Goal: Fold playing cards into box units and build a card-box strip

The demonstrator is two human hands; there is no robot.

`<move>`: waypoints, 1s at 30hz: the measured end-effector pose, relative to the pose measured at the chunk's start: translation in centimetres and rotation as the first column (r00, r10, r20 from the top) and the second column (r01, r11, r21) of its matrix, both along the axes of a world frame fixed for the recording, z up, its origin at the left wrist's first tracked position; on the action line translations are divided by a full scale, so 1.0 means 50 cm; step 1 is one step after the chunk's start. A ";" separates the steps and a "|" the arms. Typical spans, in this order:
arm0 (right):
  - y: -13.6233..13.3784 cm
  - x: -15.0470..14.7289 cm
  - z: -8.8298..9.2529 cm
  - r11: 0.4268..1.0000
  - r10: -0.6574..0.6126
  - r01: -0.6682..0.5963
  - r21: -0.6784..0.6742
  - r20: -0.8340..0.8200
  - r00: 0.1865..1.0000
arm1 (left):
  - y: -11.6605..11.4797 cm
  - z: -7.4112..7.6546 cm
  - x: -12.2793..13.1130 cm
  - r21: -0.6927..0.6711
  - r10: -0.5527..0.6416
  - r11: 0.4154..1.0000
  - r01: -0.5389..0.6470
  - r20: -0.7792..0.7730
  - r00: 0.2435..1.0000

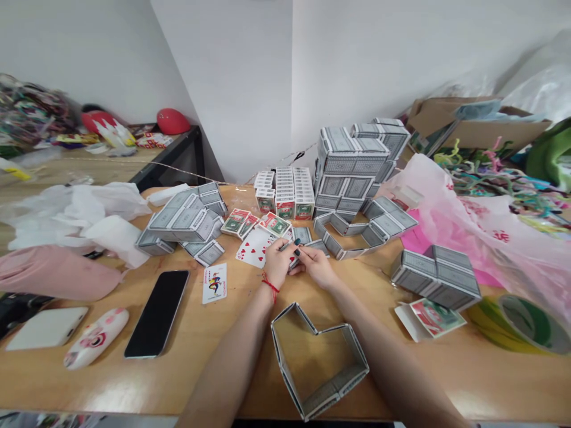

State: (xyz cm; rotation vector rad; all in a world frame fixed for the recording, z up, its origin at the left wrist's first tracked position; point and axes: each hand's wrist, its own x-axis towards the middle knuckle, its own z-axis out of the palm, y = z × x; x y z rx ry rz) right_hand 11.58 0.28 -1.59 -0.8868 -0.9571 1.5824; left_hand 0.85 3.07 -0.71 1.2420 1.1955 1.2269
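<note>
My left hand (277, 263) and my right hand (316, 265) meet over the middle of the table, fingers closed together on a playing card (293, 263) that they mostly cover. Red-heart playing cards (253, 248) lie face up beside my left hand. Just beyond the fingers is a grey-backed folded card piece (302, 235). Between my forearms stands a heart-shaped frame (285, 362) of joined grey cards, open in the middle. A second such frame (341, 241) stands past my right hand. A joker card (215, 283) lies to the left.
Stacked card boxes (285, 193) and a tall grey card structure (348, 160) stand at the back. More card blocks lie left (182, 220) and right (437, 273). A phone (157, 314), a mouse (97, 337), a tape roll (520, 324) and an open card box (430, 319) lie nearer.
</note>
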 end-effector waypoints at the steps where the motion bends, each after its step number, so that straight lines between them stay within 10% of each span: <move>1: 0.000 0.001 0.000 1.000 0.010 -0.010 -0.015 -0.016 1.000 | 0.001 0.000 0.000 -0.003 0.000 1.000 0.000 0.012 1.000; 18: 0.007 -0.001 0.003 0.981 -0.120 0.129 -0.146 0.070 0.990 | -0.006 -0.014 0.001 0.257 0.018 0.963 0.077 -0.350 0.937; 30: 0.011 0.004 -0.001 0.985 -0.068 0.072 -0.155 0.032 0.997 | -0.001 -0.019 0.001 0.190 0.014 0.980 0.057 -0.353 0.935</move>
